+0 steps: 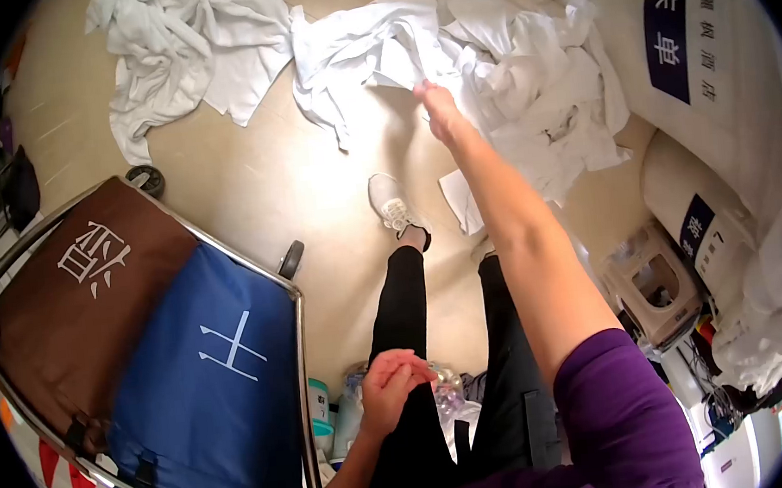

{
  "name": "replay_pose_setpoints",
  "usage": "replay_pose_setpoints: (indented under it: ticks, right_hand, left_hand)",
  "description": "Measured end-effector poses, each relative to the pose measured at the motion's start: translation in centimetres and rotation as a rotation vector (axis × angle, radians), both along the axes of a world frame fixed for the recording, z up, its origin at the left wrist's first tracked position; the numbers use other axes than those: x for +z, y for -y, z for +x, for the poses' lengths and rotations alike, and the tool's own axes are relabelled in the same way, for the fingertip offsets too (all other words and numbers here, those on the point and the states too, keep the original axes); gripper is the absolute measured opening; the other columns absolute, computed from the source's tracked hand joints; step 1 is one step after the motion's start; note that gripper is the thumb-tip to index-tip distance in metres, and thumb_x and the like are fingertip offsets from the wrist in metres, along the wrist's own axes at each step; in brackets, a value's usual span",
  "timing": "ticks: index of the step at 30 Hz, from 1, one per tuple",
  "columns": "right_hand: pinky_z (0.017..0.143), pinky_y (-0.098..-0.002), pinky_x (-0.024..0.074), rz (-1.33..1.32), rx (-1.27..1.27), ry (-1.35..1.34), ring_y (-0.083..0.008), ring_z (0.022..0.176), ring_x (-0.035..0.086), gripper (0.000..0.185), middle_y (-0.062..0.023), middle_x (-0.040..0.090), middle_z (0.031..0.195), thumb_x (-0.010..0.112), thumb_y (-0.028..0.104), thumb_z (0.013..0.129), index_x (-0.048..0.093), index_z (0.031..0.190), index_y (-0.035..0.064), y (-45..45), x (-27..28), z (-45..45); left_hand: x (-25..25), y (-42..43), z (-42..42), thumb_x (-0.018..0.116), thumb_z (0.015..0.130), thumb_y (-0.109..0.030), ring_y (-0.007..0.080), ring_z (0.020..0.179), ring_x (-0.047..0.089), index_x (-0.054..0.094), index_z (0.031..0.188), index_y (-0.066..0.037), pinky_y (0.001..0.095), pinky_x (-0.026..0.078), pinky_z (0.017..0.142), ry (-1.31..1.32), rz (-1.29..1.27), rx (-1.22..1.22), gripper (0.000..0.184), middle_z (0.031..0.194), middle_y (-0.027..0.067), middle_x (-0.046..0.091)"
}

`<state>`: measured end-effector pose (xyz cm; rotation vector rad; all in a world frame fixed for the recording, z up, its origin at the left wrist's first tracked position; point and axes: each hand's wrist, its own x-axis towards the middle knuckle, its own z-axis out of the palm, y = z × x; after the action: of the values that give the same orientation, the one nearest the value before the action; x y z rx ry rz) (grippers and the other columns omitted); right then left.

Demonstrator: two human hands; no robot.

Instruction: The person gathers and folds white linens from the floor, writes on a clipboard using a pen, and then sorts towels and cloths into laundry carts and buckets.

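Observation:
My right hand point(438, 110) reaches far forward with the arm stretched out, its fingers closed at the edge of a crumpled white sheet point(461, 33) on the floor. The fingertips are small and partly lost against the bright cloth. My left hand point(394, 388) hovers in front of my left thigh, palm turned up, fingers loosely bent and holding nothing. To the left of that sheet lies a second heap of white linen point(197, 47).
A wheeled metal-framed cart with a brown bag point(80, 299) and a blue bag point(216, 371) stands at left. Large stuffed white laundry sacks point(727, 47) and a beige plastic crate point(650, 282) line the right. Bottles point(322, 413) and plastic bags sit behind my legs.

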<state>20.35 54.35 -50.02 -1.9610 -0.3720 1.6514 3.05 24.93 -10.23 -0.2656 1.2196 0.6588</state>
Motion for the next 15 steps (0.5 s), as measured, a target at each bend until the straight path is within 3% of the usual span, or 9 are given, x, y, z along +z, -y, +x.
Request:
replay_pose_setpoints:
  ticks: [1,3,4,7,9,10,11,12,15]
  right_hand:
    - [0.091,-0.0383,0.0462,0.039,0.346,-0.094,-0.0249,0.110,0.057,0.039,-0.0109,0.064,0.116,0.060,0.017,0.091,0.053,0.126,0.0015,0.7,3.5,1.4]
    - [0.090,-0.0327,0.0464,0.212,0.737,0.063,-0.0169,0.101,0.057,0.026,-0.0061,0.060,0.113,0.058,0.013,0.093,0.060,0.118,0.0041,4.7,9.5,1.5]
    - [0.093,-0.0341,0.0455,0.399,0.512,-0.256,-0.0176,0.105,0.056,0.029,-0.0064,0.060,0.113,0.059,0.007,0.092,0.058,0.120,0.0039,8.0,13.1,0.9]
    - [0.107,-0.0432,0.0387,0.641,1.183,-0.124,-0.0325,0.128,0.048,0.040,-0.0177,0.057,0.129,0.067,0.008,0.087,0.058,0.125,0.0014,12.6,29.9,0.4]
    - [0.108,-0.0454,0.0376,0.660,1.097,-0.505,-0.0364,0.129,0.047,0.027,-0.0223,0.056,0.130,0.067,0.010,0.088,0.066,0.113,-0.0005,14.7,38.5,0.1]
    - [0.104,-0.0447,0.0415,0.569,1.059,-0.653,-0.0349,0.122,0.053,0.027,-0.0208,0.059,0.127,0.068,0.010,0.087,0.066,0.112,-0.0004,13.4,41.3,0.5]
    - [0.100,-0.0439,0.0453,0.481,1.016,-0.801,-0.0334,0.115,0.059,0.027,-0.0193,0.063,0.123,0.069,0.009,0.086,0.067,0.111,-0.0004,12.7,42.6,1.2]
    - [0.099,-0.0410,0.0472,0.196,0.871,-0.823,-0.0292,0.114,0.061,0.026,-0.0170,0.064,0.123,0.069,0.009,0.087,0.067,0.111,-0.0007,12.1,41.7,2.9]
    - [0.095,-0.0355,0.0505,0.068,0.234,-0.408,-0.0199,0.109,0.064,0.029,-0.0092,0.066,0.118,0.060,0.014,0.096,0.061,0.121,0.0007,10.6,31.3,10.1]
  left_hand:
    - [0.1,-0.8,-0.1,0.045,0.099,0.001,0.0297,0.098,0.065,0.052,0.121,-0.002,0.0445,0.053,0.091,0.034,-0.017,0.055,0.024,0.107,0.0156,0.063]
    - [-0.1,-2.7,-1.1,0.049,0.097,-0.001,0.0301,0.103,0.063,0.053,0.120,-0.003,0.0442,0.052,0.093,0.055,-0.073,0.107,0.023,0.109,0.0144,0.063]
    - [-0.7,-3.9,-1.6,0.050,0.097,-0.004,0.0303,0.110,0.059,0.049,0.127,-0.005,0.0445,0.050,0.095,-0.020,0.011,0.150,0.030,0.118,0.0155,0.058]
    - [0.4,-11.7,-1.6,0.057,0.094,-0.005,0.0291,0.127,0.045,0.027,0.148,-0.012,0.0450,0.042,0.103,-0.311,0.067,0.268,0.062,0.142,0.0182,0.037]
    - [0.6,-16.0,-0.4,0.062,0.087,0.002,0.0274,0.130,0.041,0.012,0.154,-0.016,0.0435,0.041,0.103,-0.475,0.252,-0.103,0.085,0.149,0.0184,0.025]
    - [-0.1,-15.8,-0.5,0.062,0.078,0.009,0.0261,0.128,0.042,0.015,0.153,-0.016,0.0382,0.045,0.098,-0.537,0.347,-0.426,0.093,0.145,0.0180,0.033]
    - [-0.4,-15.8,-0.1,0.058,0.076,0.007,0.0249,0.122,0.047,0.022,0.153,-0.015,0.0328,0.048,0.092,-0.403,0.353,-0.436,0.088,0.141,0.0187,0.040]
    - [-1.0,-15.1,0.3,0.054,0.075,0.008,0.0259,0.122,0.049,0.027,0.151,-0.014,0.0334,0.048,0.092,-0.411,0.355,-0.515,0.084,0.141,0.0162,0.042]
    - [-1.4,-13.5,1.9,0.045,0.074,0.008,0.0256,0.120,0.052,0.038,0.147,-0.010,0.0344,0.047,0.092,-0.421,0.422,-0.589,0.075,0.142,0.0131,0.045]
